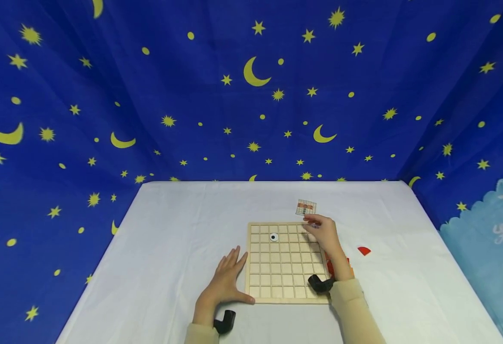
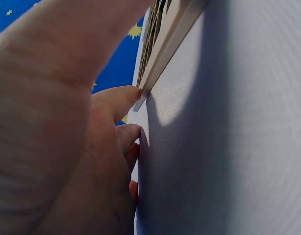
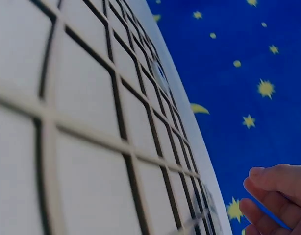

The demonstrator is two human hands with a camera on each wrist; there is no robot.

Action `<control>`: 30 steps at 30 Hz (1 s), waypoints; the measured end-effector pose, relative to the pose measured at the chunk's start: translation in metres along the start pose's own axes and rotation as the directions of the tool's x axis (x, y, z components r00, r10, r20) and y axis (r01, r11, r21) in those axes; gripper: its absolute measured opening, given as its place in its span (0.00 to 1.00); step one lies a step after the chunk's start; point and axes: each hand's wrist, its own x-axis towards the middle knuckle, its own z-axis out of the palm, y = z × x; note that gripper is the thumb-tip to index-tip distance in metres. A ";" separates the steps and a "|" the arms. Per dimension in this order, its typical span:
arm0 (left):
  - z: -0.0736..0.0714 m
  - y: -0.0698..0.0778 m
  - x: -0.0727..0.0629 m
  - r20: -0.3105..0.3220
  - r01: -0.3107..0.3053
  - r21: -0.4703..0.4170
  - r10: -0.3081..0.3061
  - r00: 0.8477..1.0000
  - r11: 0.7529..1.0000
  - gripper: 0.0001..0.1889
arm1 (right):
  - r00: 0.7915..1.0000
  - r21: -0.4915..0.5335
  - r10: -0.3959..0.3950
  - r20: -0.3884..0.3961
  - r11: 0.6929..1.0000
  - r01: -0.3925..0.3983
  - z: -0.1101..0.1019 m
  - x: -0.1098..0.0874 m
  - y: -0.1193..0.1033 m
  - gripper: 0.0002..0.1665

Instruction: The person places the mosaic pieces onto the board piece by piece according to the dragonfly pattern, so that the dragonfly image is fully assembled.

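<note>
A square wooden grid board [image 1: 285, 258] lies on the white table. One round white eye piece with a black pupil [image 1: 274, 237] sits in an upper-left cell. My left hand [image 1: 223, 282] is spread at the board's left side, thumb at the near-left corner and index finger at the left edge; the left wrist view shows fingertips against the wooden rim. Over the board's far-right corner is my right hand [image 1: 325, 234], fingers loosely bent with nothing visible between them. Its fingertips are close to a small pattern card [image 1: 305, 207] showing an orange design on a grid.
Red and orange pieces [image 1: 330, 267] lie right of the board, partly hidden under the right forearm. Farther right is a red quarter-round piece [image 1: 364, 251]. Blue cloth [image 1: 208, 105] with stars and moons surrounds the table. Black wrist-worn parts [image 1: 225, 322] hang at both wrists.
</note>
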 end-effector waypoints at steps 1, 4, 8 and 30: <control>0.000 0.000 0.000 -0.002 0.002 -0.003 -0.002 1.000 1.000 0.67 | 1.000 -0.012 0.007 -0.008 1.000 -0.007 -0.003 0.001 0.001 0.18; 0.000 0.001 0.000 -0.001 0.012 -0.008 -0.012 1.000 1.000 0.67 | 1.000 -0.039 0.020 -0.021 0.999 -0.021 -0.009 0.002 0.003 0.18; -0.001 0.001 0.000 0.004 0.018 -0.011 -0.018 1.000 1.000 0.67 | 0.999 -0.022 0.034 -0.024 0.999 -0.034 -0.015 0.003 0.010 0.19; 0.002 -0.001 0.002 -0.002 0.020 -0.016 -0.020 1.000 1.000 0.68 | 0.988 -0.071 0.144 -0.050 0.986 -0.148 -0.035 0.003 0.036 0.24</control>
